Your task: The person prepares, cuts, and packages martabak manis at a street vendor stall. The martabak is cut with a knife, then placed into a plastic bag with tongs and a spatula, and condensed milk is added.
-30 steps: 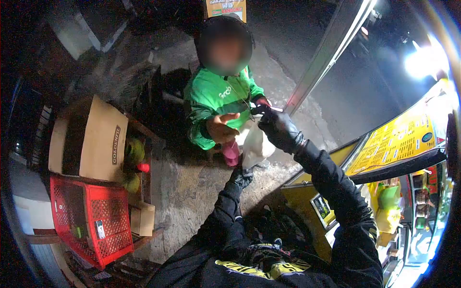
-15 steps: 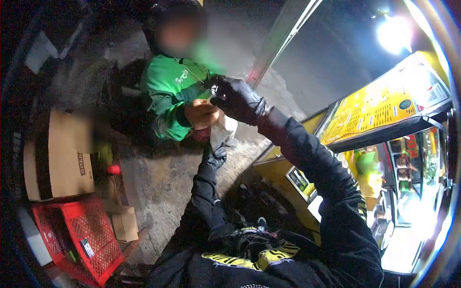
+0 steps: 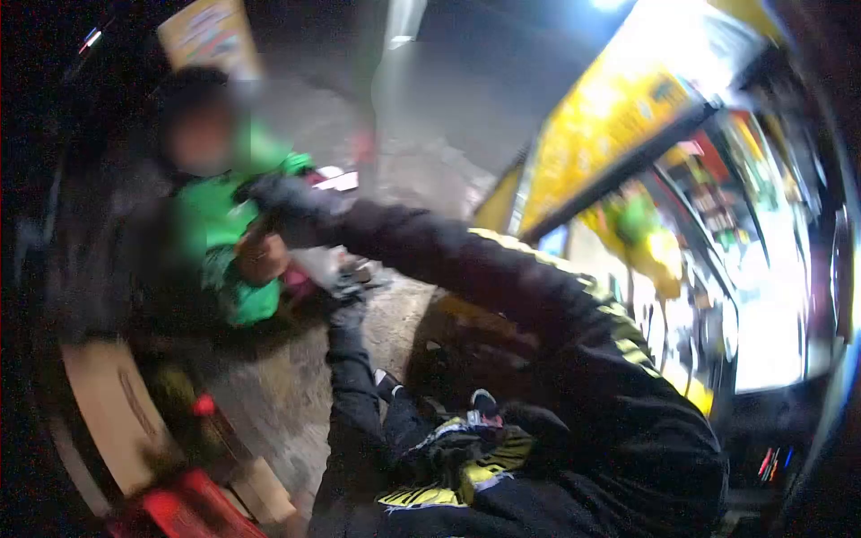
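My right hand [image 3: 291, 211], in a dark glove, reaches far out to the left against the green jacket [image 3: 215, 211] of a person facing me. Its fingers are smeared by motion. Just below it is that person's hand [image 3: 263, 257], fingers curled. My left hand [image 3: 345, 289], also gloved, is lower and nearer to me, beside a dark red patch [image 3: 300, 278] at the person's side; blur hides its fingers. A bright, flat white thing [image 3: 337, 180] shows beyond my right wrist. I cannot tell what either of my hands holds.
A lit yellow menu board [image 3: 610, 117] and a bright stall counter [image 3: 771, 305] stand to the right. At lower left are a cardboard box [image 3: 112, 403], a red crate [image 3: 184, 507] and a smaller carton [image 3: 262, 491]. A pale sign [image 3: 211, 36] rises behind the person.
My view has swung, so the person and both my hands appear further left. My right arm now stretches across the person's front. The white bag seen between our hands no longer shows clearly.
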`<state>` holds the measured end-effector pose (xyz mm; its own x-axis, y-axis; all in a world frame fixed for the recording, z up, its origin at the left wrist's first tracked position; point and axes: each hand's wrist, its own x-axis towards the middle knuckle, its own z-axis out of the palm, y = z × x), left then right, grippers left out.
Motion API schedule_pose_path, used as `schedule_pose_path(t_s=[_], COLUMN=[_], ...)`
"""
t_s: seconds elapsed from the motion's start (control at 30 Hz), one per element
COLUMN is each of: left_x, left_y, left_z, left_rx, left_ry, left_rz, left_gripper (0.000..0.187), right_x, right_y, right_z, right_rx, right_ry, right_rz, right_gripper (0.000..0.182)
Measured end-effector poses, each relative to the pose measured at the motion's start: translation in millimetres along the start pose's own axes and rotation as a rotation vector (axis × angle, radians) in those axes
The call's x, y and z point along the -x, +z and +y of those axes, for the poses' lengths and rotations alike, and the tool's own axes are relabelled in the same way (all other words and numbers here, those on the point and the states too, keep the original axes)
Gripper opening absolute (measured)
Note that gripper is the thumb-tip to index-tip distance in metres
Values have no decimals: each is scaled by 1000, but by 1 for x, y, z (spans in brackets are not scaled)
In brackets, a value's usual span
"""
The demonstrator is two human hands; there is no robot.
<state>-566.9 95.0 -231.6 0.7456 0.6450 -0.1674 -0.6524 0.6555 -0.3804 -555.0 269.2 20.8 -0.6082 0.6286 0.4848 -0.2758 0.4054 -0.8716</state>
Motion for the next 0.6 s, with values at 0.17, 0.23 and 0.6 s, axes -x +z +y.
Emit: schedule_pose_path(t_s=[0.17,0.23,0.6], left_x=[15,-11,74], left_y=[18,50,58], left_z=[-3,-1,-45], left_rx=[-190,-270,-531], left_ry=[-83,-38,416], left_rz=[152,186,484], left_gripper=[45,45,44], right_x=[9,7,7], right_y=[6,3,4], right_z=[-51,-57,-6], right_rx=[1058,1047,627], right_ry=[-219,-136,-75], right_rz=[48,43,-139], right_gripper=[22,24,48])
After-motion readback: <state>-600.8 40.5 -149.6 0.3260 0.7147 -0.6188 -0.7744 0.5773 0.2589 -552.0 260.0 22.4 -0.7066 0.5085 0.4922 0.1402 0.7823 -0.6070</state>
